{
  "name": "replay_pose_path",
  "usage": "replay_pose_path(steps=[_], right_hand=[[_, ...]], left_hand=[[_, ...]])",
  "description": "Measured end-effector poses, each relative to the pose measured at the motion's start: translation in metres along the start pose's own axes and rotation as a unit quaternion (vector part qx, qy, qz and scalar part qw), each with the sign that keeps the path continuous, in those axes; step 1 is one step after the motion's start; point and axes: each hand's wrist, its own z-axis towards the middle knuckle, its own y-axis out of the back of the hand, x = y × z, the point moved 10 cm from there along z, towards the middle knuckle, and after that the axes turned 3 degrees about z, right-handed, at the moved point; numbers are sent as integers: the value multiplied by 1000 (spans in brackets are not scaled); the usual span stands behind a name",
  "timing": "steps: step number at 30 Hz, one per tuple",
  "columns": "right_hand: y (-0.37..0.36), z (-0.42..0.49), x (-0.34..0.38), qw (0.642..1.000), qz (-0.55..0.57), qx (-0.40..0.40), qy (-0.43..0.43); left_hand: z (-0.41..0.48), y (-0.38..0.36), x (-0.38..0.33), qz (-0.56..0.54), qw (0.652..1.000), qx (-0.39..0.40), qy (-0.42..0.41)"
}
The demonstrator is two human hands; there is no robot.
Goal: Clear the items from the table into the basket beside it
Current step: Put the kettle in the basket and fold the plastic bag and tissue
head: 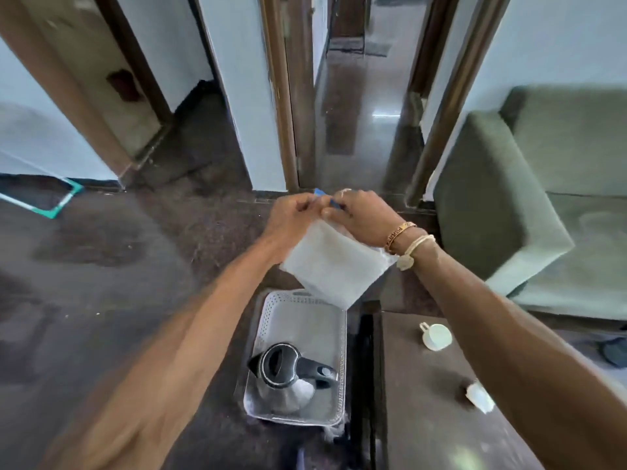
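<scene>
At six o'clock the kettle (288,378) is seen lying in the basket (271,310). At four, a cup (436,336) is left on the table (424,418). Towards twelve, above the basket, a pouch (336,262) is pinched at its top by the left hand (291,215) and right hand (363,215). Lowering and release are called for next, by this judgement.

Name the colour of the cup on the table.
White. The cup shows best in the head view, standing out against the dark table.

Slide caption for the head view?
Left hand and right hand pinch a pouch above the basket holding a kettle; a cup sits on the table.
</scene>
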Motion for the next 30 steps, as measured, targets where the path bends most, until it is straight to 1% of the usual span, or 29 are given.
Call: replay_pose_path(steps=[2,6,8,10,14,17,25,27,30], right_hand=[[8,-10,7,1000,4,3,11],[25,-28,14,999,-13,13,27],[36,-35,14,998,-46,4,35],[45,-41,14,997,-68,-2,35],[66,-57,10,996,-84,-13,25],[77,-73,3,996,-86,-25,31],[81,-117,-34,997,-73,-2,-5],[80,-122,-41,997,-71,-5,-10],[81,-126,-48,996,-86,-9,-15]], left_hand=[[-7,-9,-10,-22,999,24,-13],[-17,-24,-28,-80,995,56,-10],[-19,-25,-40,-96,994,39,-16],[-19,-25,-51,-85,996,20,-24],[-15,-21,-63,-70,997,-2,-18],[-10,-12,-67,-81,996,-27,-17],[-11,9,-59,-73,994,-85,3],[-12,10,-54,-88,991,-97,13],[-15,22,-45,-126,982,-134,41]])
